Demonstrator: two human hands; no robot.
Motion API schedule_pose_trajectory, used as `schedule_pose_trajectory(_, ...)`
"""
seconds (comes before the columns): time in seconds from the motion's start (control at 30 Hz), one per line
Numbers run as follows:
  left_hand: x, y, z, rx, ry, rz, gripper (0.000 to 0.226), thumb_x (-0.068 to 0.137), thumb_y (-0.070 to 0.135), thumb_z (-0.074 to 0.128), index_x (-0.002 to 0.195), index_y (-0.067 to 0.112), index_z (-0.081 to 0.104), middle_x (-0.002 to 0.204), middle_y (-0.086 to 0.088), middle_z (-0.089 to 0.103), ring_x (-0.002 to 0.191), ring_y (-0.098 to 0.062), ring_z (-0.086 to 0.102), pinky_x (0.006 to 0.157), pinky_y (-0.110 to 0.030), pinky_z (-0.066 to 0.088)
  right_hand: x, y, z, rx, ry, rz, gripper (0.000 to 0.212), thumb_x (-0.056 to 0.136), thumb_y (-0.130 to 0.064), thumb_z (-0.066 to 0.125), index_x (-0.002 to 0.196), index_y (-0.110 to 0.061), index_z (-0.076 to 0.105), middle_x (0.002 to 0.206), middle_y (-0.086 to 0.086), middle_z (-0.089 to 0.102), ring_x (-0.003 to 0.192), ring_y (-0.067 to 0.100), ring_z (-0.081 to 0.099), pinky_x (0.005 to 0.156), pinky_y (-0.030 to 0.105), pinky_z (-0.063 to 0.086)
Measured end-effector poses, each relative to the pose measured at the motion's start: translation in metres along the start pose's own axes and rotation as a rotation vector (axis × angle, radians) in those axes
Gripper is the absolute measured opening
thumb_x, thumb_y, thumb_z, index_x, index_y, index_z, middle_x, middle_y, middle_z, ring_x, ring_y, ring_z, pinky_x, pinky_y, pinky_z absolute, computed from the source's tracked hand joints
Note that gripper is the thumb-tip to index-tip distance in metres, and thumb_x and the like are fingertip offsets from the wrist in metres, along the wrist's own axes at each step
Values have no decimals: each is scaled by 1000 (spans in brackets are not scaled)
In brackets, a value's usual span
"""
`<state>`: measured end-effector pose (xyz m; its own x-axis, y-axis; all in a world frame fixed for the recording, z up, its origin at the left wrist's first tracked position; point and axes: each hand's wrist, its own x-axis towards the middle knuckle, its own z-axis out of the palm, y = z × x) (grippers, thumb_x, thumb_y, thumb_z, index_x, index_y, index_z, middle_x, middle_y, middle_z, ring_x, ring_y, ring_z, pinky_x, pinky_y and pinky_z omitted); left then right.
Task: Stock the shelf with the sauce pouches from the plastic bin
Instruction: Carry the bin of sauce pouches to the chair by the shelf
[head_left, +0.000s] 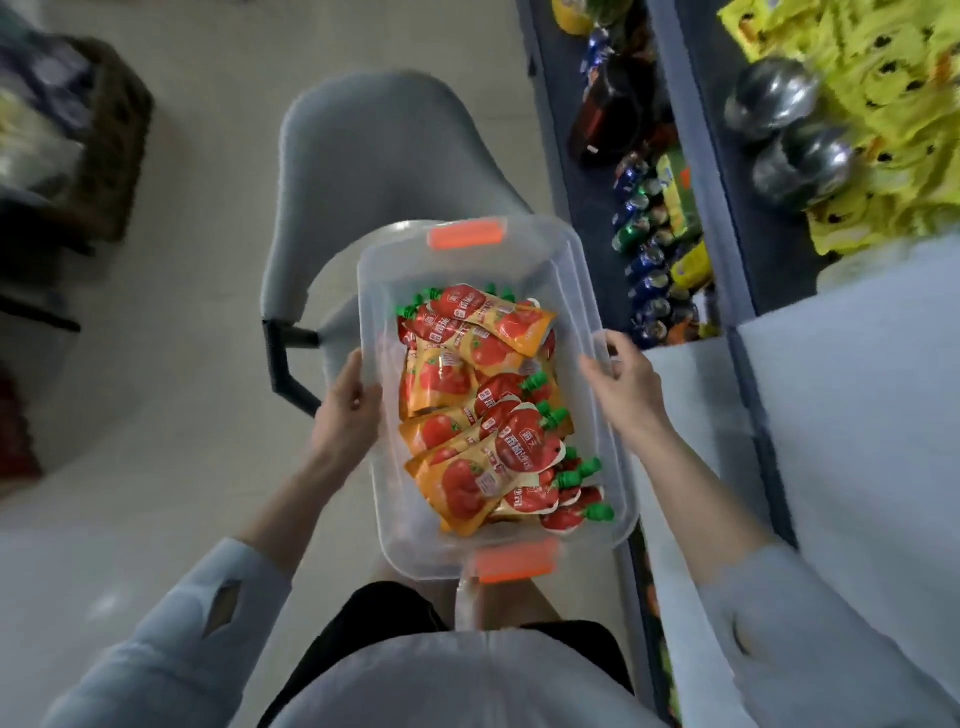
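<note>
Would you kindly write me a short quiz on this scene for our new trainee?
1. True or false: the left hand and the right hand each grip a long side of the bin.
2. The pouches have caps that are: A green, B blue, C white.
3. What grey furniture shows under the bin?
Key: 1 true; 2 A; 3 chair.

Pouches (467, 415): print too small for us to read, and the lower ones are buried under the top layer. Left hand (345, 400), at 9 o'clock of the bin (374, 270), has its fingers hidden below the rim. Yellow packs (872, 104), 2 o'clock: blurred, cut by the edge. Crate (104, 140), 10 o'clock: blurred, contents unclear.
</note>
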<state>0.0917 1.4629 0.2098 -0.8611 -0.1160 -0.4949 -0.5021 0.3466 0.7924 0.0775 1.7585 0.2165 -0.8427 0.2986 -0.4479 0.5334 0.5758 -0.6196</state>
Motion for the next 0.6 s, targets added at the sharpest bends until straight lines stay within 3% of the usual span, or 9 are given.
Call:
schedule_pose_trajectory(0.07,13,-7,2,-29,40,-38,44,97,9,39,132,36,46,78,8,58,61,-6,54,55,-25,45,41,-15,6,-53,-71,-71,37,97,-35,59,133,-27,53,130,2,63,113,25,61,93,43,51)
schedule_pose_trajectory(0.13,29,-13,5,-60,65,-73,45,99,9,39,135,34,42,83,5,59,62,-5,56,54,-18,47,77,-28,16,-133,-137,-116,40,98,-34,58,137,-26,50,106,-6,64,92,17,62,76,33,50)
schedule_pose_trajectory(0.17,38,-17,7,-72,72,-98,44,100,10,39,136,34,40,85,4,60,64,-5,57,54,-17,47,93,-32,23,-174,-162,-134,41,99,-33,56,138,-26,48,88,-14,54,77,11,54,66,29,44)
schedule_pose_trajectory(0.23,57,-29,12,-74,90,-159,45,101,15,40,141,33,35,93,-1,63,72,-11,62,59,-25,53,124,-38,39,-250,-205,-170,38,100,-31,55,136,-26,47,73,-18,33,66,7,41,58,27,36)
schedule_pose_trajectory(0.37,89,-50,25,-45,136,-277,55,100,20,41,147,39,20,119,-8,60,97,-27,64,80,-49,56,174,-43,74,-366,-294,-191,35,101,-31,52,134,-33,44,82,-7,47,65,7,47,51,27,32)
schedule_pose_trajectory(0.5,102,-50,46,-47,197,-292,59,102,21,41,151,36,13,128,2,56,105,-22,60,87,-43,53,208,-36,94,-454,-336,-158,39,102,-27,51,138,-35,39,95,4,63,67,14,56,51,28,37)
schedule_pose_trajectory(0.6,108,-53,57,-51,217,-305,60,102,25,40,152,37,8,133,-4,55,110,-26,59,91,-44,51,212,-36,93,-582,-350,-137,46,102,-26,50,145,-31,33,91,7,65,67,18,56,55,31,42)
